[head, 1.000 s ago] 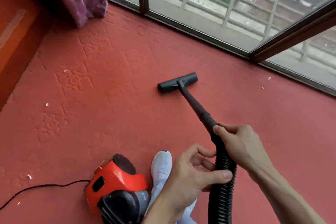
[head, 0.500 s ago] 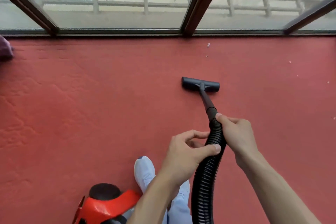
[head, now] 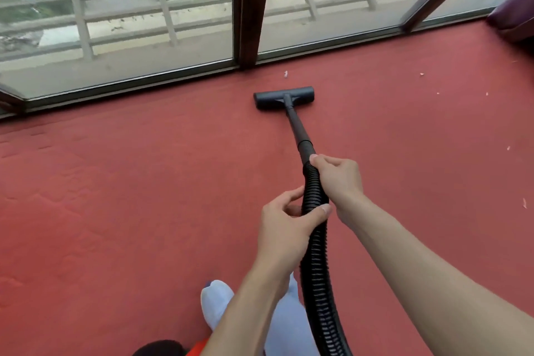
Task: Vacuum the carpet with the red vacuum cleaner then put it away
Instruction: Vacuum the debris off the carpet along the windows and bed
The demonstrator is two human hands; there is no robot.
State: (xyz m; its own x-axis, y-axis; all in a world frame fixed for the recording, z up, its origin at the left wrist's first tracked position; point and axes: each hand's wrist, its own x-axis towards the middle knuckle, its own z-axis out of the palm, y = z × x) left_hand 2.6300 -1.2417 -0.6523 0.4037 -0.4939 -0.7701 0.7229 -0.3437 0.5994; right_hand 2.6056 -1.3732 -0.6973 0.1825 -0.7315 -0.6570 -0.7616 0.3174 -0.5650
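Vacuum cleaner: only a sliver of the red and black body showed at the bottom edge, under the left forearm and beside a foot in a pale blue cover.

Right hand was wrapped around the top of the ribbed black hose, where it joined the rigid wand. Left hand grasped the hose just below the right, thumb across the front, fingers curled behind. From the hands the hose ran down to the bottom edge, right of the foot.

Wand ran forward from the right hand to the floor head, which lay flat on the red carpet near the window frame. Pale scraps lay on the carpet, one just beyond the head, others off to the right. Purple fabric sat in the top right corner; could not tell what it was.
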